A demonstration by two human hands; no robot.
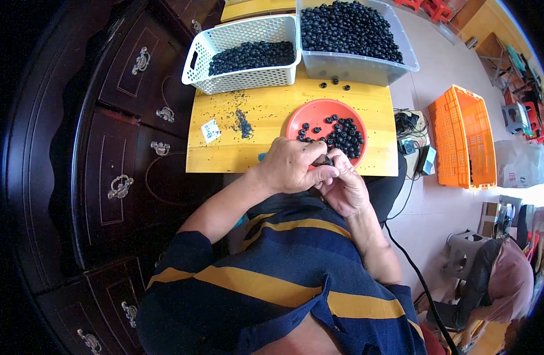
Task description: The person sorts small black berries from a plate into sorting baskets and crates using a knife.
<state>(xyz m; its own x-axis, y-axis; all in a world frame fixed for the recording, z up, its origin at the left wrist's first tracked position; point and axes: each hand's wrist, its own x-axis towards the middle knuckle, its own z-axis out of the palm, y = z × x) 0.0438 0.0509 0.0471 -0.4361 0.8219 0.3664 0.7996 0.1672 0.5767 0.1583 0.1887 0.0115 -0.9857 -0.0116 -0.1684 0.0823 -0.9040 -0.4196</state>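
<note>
My left hand (291, 165) and my right hand (347, 184) are closed and meet at the front edge of the yellow table. A small black piece (326, 160) shows between the fingertips, pinched by my right hand. What my left fingers grip is mostly hidden. A bit of something blue (262, 157) shows beside my left hand; I cannot tell whether it is held. Just beyond my hands sits a red round basin (298, 111) with many small black ring-shaped parts (346, 135), most of them heaped at its right side.
At the back stand a white perforated basket (242, 81) and a clear bin (354, 64), both holding black parts. Black scraps (243, 124) and a white paper piece (211, 131) lie left. An orange crate (452, 139), cables and a seated person (502, 278) are right; dark drawers (115, 189) left.
</note>
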